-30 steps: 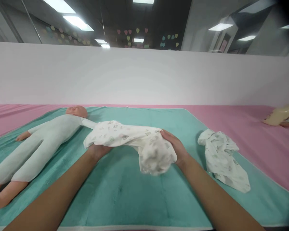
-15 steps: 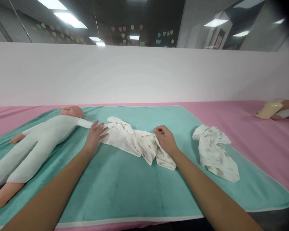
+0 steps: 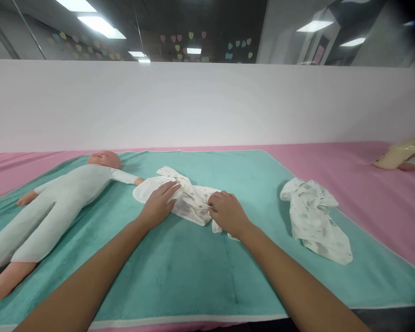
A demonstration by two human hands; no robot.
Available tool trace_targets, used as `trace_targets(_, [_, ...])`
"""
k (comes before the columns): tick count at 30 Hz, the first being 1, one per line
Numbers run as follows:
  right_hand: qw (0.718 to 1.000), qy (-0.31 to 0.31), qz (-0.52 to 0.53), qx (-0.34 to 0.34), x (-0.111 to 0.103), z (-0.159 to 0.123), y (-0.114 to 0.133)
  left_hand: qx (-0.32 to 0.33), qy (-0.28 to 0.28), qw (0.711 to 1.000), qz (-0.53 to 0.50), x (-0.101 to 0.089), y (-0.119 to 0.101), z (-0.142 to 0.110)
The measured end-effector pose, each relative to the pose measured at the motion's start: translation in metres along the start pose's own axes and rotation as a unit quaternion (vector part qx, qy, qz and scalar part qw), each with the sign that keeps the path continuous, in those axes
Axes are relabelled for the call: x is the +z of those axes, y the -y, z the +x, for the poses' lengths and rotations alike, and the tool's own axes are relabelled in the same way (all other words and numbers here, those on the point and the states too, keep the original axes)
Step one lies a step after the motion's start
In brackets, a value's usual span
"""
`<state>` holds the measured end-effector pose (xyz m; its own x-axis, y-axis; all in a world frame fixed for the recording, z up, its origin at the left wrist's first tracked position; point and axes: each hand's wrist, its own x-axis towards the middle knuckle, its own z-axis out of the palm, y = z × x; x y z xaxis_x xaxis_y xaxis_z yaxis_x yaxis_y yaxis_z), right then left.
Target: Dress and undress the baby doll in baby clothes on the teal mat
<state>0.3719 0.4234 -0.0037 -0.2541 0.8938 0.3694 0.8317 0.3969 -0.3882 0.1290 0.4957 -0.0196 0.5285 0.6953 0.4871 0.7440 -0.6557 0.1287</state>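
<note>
A crumpled white baby garment with a small print lies in the middle of the green mat, its rounded plain end pointing left. Over its left part rests my left hand, fingers stretched out and the thumb apart from them, touching the fabric. My right hand has curled fingers closed on the cloth at the garment's right part and hides some of it. To the left lies a baby doll in a pale suit, on its back, one hand close to the garment's end.
The green mat covers a pink sheet. A second crumpled printed white cloth lies on the mat at the right. At the far right edge is a cream-coloured object, partly cut off. A white wall rises behind.
My left hand has moved right, from the garment's left end onto its body. My right hand has shifted slightly left and down, and the garment's right part is bunched closer in.
</note>
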Motion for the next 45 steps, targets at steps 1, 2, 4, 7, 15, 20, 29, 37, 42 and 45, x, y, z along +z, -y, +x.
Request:
trace_targets(1, [0.999, -0.009, 0.042, 0.005, -0.004, 0.001, 0.003, 0.008, 0.001, 1.000, 0.017, 0.001, -0.003, 0.002])
trace_targets(2, [0.995, -0.013, 0.096, 0.009, -0.008, 0.001, 0.007, 0.016, 0.003, 0.999, 0.031, 0.001, -0.008, 0.004])
trace_targets(4, [0.974, 0.005, 0.224, 0.009, -0.019, 0.000, 0.013, 0.038, 0.010, 0.998, 0.047, 0.002, -0.017, 0.007])
trace_targets(7, [0.897, 0.080, 0.435, 0.006, -0.034, -0.005, 0.017, 0.071, 0.020, 0.996, 0.051, 0.003, -0.030, 0.010])
trace_targets(15, [0.857, -0.037, 0.506, 0.095, -0.039, -0.011, -0.001, -0.118, 0.002, 0.990, 0.071, -0.016, -0.036, 0.001])
trace_targets(20, [0.960, -0.022, 0.255, 0.113, -0.045, -0.028, 0.005, -0.139, -0.046, 0.984, 0.100, -0.052, -0.052, -0.006])
trace_targets(29, [0.982, -0.105, -0.139, -0.075, -0.152, -0.030, 0.077, -0.111, -0.148, 0.978, 0.095, -0.205, -0.140, 0.023])
trace_targets(37, [0.985, -0.124, -0.069, -0.100, -0.246, -0.056, 0.140, -0.179, -0.021, 0.954, -0.240, -0.289, -0.203, 0.008])
trace_targets(42, [0.980, -0.103, -0.133, -0.108, -0.240, -0.050, 0.152, -0.129, 0.024, 0.966, -0.221, -0.292, -0.227, 0.008])
trace_targets(45, [0.960, -0.197, -0.183, -0.078, -0.248, -0.045, 0.138, -0.090, -0.001, 0.995, -0.051, -0.295, -0.218, 0.008])
